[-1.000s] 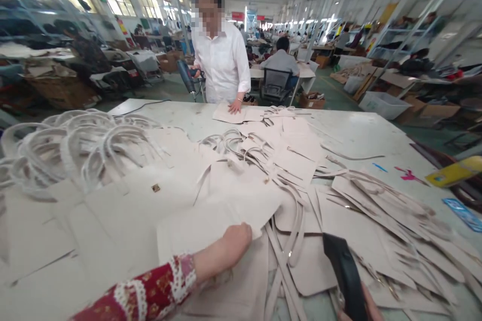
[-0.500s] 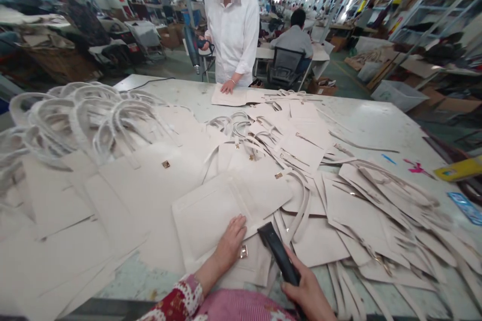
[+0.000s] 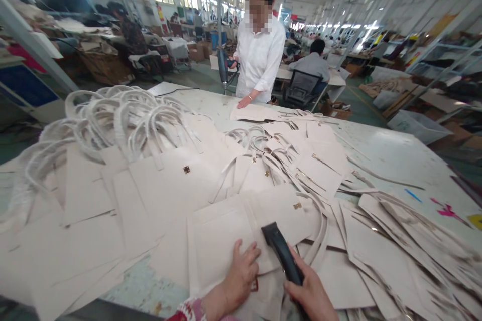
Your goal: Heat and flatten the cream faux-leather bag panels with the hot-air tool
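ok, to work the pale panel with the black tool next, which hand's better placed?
Right, most likely: the right hand holds the black tool, its tip over the pale panel. The left hand lies spread on that panel, holding no tool, so seems better suited to steadying it.

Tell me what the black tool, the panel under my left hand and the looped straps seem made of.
Black tool: probably plastic, given its smooth, dull sheen. Panel: perhaps leather or imitation leather, looking smooth and matte. Looped straps: possibly similar, seemingly film-wrapped, given their whitish haze.
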Demonstrator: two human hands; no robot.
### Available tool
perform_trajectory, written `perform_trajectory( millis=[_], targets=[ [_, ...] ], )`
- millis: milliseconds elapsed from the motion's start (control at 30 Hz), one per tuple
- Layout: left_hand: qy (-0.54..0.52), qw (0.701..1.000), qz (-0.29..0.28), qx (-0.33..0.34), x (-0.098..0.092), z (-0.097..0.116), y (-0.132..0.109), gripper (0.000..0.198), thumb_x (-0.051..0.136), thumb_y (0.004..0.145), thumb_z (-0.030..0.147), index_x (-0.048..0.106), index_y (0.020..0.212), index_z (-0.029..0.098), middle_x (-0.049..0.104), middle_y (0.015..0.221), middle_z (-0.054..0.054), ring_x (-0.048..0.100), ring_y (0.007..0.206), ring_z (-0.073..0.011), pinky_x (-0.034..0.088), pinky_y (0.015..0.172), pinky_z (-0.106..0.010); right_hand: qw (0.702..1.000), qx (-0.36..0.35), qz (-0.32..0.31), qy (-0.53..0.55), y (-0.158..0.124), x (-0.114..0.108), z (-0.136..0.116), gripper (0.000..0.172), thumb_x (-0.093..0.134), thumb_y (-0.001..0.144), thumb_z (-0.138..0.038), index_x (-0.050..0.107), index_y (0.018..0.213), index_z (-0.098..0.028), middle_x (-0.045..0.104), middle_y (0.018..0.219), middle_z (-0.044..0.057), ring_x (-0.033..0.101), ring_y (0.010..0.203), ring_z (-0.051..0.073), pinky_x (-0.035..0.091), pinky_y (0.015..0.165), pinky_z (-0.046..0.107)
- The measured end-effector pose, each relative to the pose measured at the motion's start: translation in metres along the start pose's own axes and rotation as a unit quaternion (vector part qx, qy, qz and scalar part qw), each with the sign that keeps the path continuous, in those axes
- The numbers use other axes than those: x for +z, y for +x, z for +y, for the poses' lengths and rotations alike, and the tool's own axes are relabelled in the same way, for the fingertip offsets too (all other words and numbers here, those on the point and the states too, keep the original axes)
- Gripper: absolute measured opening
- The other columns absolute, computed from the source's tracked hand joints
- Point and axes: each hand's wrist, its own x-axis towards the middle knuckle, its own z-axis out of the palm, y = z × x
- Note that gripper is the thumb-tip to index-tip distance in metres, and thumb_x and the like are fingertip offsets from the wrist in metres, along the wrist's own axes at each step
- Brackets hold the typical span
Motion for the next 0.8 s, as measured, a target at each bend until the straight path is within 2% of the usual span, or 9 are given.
perform_trajectory(
  millis=[100,167,333,400,500,633,733,800],
  targets=[
    [-0.026,0.998,-0.050,0.008,-0.004,0.001,-0.005,0.013,0.044,0.077,0.009,0.055,0.076,0.016,0.051,0.122,-0.008,0.029,0.127,-0.0246,-0.011,0.099,-0.059,0.999,0.001,-0.023,-0.028,0.032,0.011,-0.029,0.078,0.049,0.059,-0.017,0.031,0.135,-0.016,0.059,0.058,-0.003,0.048,0.042,0.012,0.039,0.041,0.021],
    [-0.033,0.996,-0.083,0.017,-0.009,0.000,-0.005,0.015,0.042,0.078,0.009,0.056,0.078,0.015,0.049,0.124,-0.010,0.025,0.129,-0.0236,-0.015,0.099,-0.057,0.998,0.000,-0.035,-0.055,0.056,0.020,-0.047,0.077,0.050,0.059,-0.015,0.031,0.134,-0.019,0.051,0.047,-0.007,0.046,0.038,0.011,0.038,0.037,0.020],
    [-0.054,0.989,-0.134,0.021,-0.025,-0.001,-0.001,0.014,0.045,0.077,0.013,0.057,0.083,0.014,0.045,0.127,-0.011,0.021,0.130,-0.0242,-0.012,0.101,-0.056,0.996,-0.009,-0.056,-0.075,0.105,0.038,-0.078,0.071,0.053,0.060,-0.018,0.038,0.129,-0.024,0.050,0.051,-0.007,0.049,0.036,0.012,0.038,0.033,0.020],
    [-0.056,0.988,-0.141,0.015,-0.029,0.000,-0.001,0.014,0.047,0.077,0.016,0.058,0.084,0.014,0.046,0.126,-0.011,0.023,0.129,-0.0251,-0.010,0.101,-0.056,0.996,-0.016,-0.049,-0.074,0.107,0.040,-0.086,0.070,0.053,0.063,-0.021,0.035,0.130,-0.025,0.050,0.055,-0.006,0.051,0.038,0.012,0.040,0.033,0.021],
    [-0.052,0.990,-0.131,0.018,-0.025,-0.001,-0.005,0.014,0.049,0.078,0.020,0.060,0.084,0.014,0.047,0.126,-0.012,0.024,0.129,-0.0263,-0.009,0.102,-0.056,0.996,-0.021,-0.048,-0.073,0.090,0.038,-0.088,0.070,0.050,0.067,-0.023,0.028,0.133,-0.026,0.049,0.056,-0.007,0.051,0.041,0.012,0.041,0.034,0.021],
    [-0.032,0.993,-0.104,0.054,0.001,-0.016,-0.009,0.019,0.047,0.081,0.025,0.062,0.089,0.016,0.047,0.126,-0.011,0.022,0.129,-0.0263,-0.016,0.101,-0.054,0.992,0.013,-0.094,-0.083,0.065,0.044,-0.070,0.074,0.049,0.063,-0.018,0.028,0.134,-0.024,0.053,0.058,-0.006,0.048,0.037,0.011,0.038,0.032,0.021],
    [-0.056,0.990,-0.122,0.038,0.019,-0.029,-0.006,0.027,0.039,0.086,0.027,0.064,0.092,0.020,0.049,0.125,-0.011,0.026,0.128,-0.0282,-0.011,0.101,-0.058,0.995,-0.018,-0.038,-0.087,0.068,0.062,-0.057,0.076,0.047,0.062,-0.015,0.029,0.135,-0.017,0.051,0.054,-0.006,0.046,0.038,0.010,0.038,0.036,0.020],
    [-0.106,0.984,-0.140,0.009,0.021,-0.034,-0.001,0.030,0.037,0.087,0.028,0.063,0.102,0.028,0.047,0.128,-0.007,0.030,0.126,-0.0286,-0.001,0.103,-0.059,0.996,-0.064,0.013,-0.061,0.074,0.072,-0.053,0.076,0.047,0.060,-0.014,0.030,0.135,-0.012,0.053,0.056,-0.004,0.046,0.042,0.010,0.040,0.041,0.020]
  ],
)
